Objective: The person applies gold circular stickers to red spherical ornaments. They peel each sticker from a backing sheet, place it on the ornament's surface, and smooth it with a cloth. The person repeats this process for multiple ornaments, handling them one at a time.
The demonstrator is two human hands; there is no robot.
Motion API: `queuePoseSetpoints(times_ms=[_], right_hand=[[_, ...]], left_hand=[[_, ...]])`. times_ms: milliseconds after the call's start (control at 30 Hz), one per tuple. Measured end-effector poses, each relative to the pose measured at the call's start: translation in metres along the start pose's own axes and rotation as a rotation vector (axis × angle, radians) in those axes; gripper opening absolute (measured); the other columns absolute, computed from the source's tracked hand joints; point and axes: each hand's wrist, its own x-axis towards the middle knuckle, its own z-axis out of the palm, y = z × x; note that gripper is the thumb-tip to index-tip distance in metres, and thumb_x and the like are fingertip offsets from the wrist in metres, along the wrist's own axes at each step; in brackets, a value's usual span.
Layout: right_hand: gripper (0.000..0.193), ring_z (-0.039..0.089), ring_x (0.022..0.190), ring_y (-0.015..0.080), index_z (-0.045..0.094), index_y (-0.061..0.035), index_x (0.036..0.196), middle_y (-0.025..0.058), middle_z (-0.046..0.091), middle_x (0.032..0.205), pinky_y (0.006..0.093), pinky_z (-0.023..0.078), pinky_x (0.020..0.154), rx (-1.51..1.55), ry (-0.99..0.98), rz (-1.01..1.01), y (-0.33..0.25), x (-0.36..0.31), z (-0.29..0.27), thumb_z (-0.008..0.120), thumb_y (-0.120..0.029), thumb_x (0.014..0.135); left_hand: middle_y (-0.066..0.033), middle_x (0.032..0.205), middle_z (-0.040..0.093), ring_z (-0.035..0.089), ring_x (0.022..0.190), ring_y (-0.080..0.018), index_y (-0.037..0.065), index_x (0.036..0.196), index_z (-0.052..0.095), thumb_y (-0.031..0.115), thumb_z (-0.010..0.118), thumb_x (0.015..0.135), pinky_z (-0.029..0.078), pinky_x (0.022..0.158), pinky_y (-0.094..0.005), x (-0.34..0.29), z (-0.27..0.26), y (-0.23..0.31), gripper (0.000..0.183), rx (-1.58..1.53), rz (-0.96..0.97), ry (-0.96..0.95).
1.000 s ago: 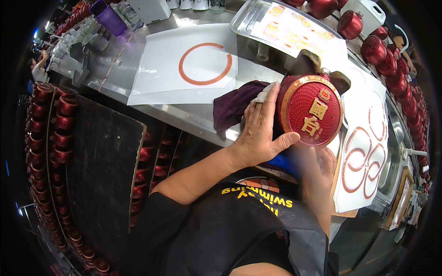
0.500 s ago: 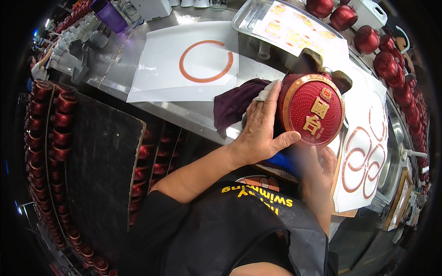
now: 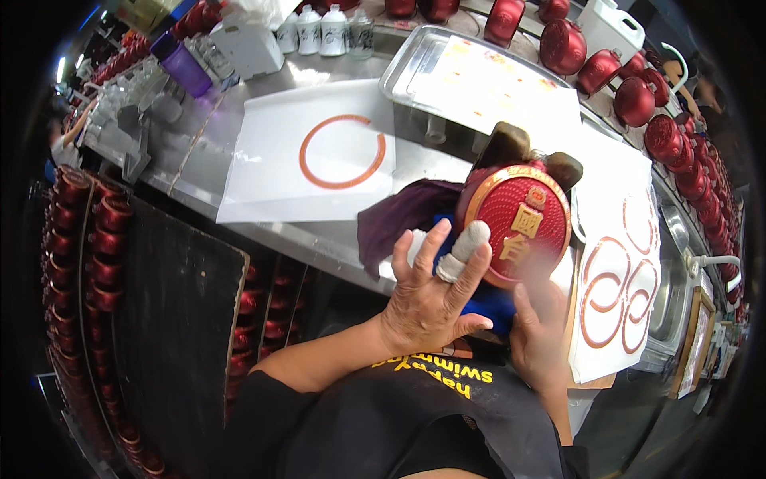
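A round red bottle (image 3: 550, 227) with a gold rim band and raised gold characters faces me, tilted up between two dark padded blocks (image 3: 507, 146). Just left of its lower edge is my left hand (image 3: 435, 295), its fingers spread and grasping nothing. Pale wraps cover some of its fingertips. My right hand (image 3: 538, 327) is at the bottle's lower right; its thumb points up and its fingers are smeared by motion, so I cannot tell whether they touch the bottle. Blue material (image 3: 491, 307) shows below the bottle, and a dark purple cloth (image 3: 399, 219) hangs over the table edge to its left.
A white sheet with an orange open ring (image 3: 307, 177) lies on the metal table. Another sheet with several rings (image 3: 586, 335) is at right. Behind stands a metal tray (image 3: 391, 80) with printed sheets. Red bottles (image 3: 562, 46) line the back right; a sink (image 3: 666, 307) is beyond.
My left hand has come off the bottle's left side and opened, moving down toward me. My right hand has shifted slightly. The whole view has moved, so the table sits lower in it.
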Motion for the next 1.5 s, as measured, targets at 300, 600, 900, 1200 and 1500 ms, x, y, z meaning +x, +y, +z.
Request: queuePoseSetpoints(times_ms=[300,600,900,1200,1500], right_hand=[[0.071,0.055,0.128,0.0460,0.054,-0.0071,0.145,0.0244,0.054,0.143,0.0498,0.046,0.108,0.237,0.059,0.157,0.021,-0.018,-0.012,0.063,0.015,0.078],[0.049,0.067,0.111,0.0220,0.039,0.0043,0.149,0.0211,0.067,0.123,0.0325,0.055,0.093,0.474,0.423,0.537,0.050,-0.029,-0.025,0.052,0.001,0.102],[0.022,0.059,0.087,0.0086,0.061,-0.0014,0.116,0.0019,0.063,0.096,0.0241,0.049,0.078,0.824,0.350,0.570,0.040,0.011,-0.017,0.069,-0.013,0.099],[0.031,0.062,0.087,0.0103,0.059,-0.0005,0.119,0.0040,0.065,0.095,0.0242,0.051,0.077,0.669,0.424,0.446,0.024,0.019,-0.001,0.070,-0.024,0.101],[0.030,0.067,0.083,0.0168,0.063,0.0011,0.118,0.0084,0.068,0.093,0.0286,0.054,0.074,0.416,0.396,0.447,0.021,0.006,0.011,0.073,-0.019,0.099]], left_hand=[[-0.0140,0.129,0.068,0.044,0.141,-0.0325,0.002,0.157,0.041,0.060,0.042,0.104,0.018,0.118,-0.0639,0.106,-0.018,-0.045,0.079,-0.098,0.226,-0.155],[-0.0070,0.091,0.074,0.052,0.136,-0.0249,0.007,0.133,0.066,0.055,0.056,0.097,0.015,0.123,-0.0581,0.177,0.004,-0.017,0.060,-0.011,0.666,-0.372],[-0.0083,0.132,0.071,0.044,0.147,-0.0294,0.011,0.140,0.064,0.058,0.048,0.103,0.004,0.125,-0.0605,0.081,-0.013,-0.010,0.063,0.039,0.554,-0.209],[-0.0335,0.161,0.032,0.026,0.152,-0.0498,-0.012,0.159,0.019,0.058,0.047,0.105,0.009,0.122,-0.0598,0.017,0.006,-0.033,0.093,-0.255,-0.042,-0.006],[-0.0316,0.168,0.013,0.019,0.156,-0.0424,-0.007,0.163,0.004,0.053,0.054,0.104,0.013,0.125,-0.0486,0.025,0.022,-0.040,0.097,-0.671,-0.204,-0.100]])
